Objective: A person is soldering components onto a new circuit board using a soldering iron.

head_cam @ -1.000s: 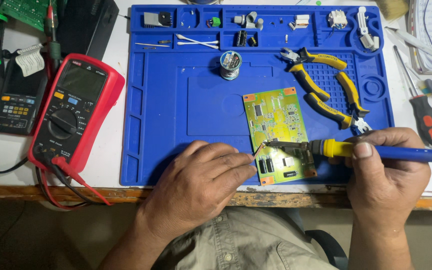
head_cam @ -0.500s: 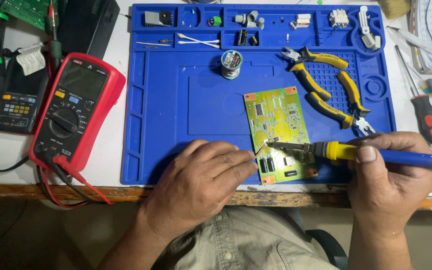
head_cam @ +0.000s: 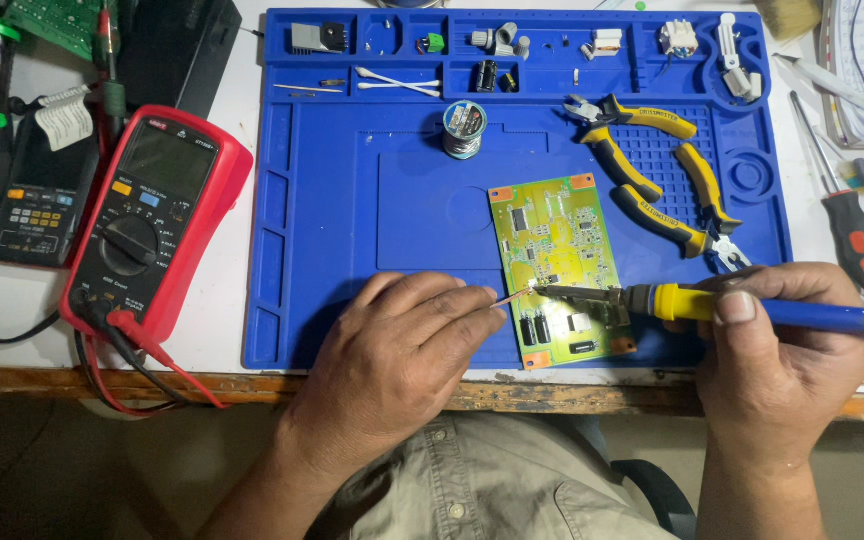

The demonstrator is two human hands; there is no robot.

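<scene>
Soldering iron (head_cam: 772, 310) handle runs off right edge.

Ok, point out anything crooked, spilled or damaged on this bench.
Nothing looks spilled or broken. The circuit board lies tilted on the blue mat, its lower corner near the mat's front edge. The right hand holds the soldering iron.

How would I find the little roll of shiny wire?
Look at the big blue mat on the table. Just above its middle, left of the yellow-handled pliers, stands a small solder spool. It is the only round, silvery reel there.
</scene>
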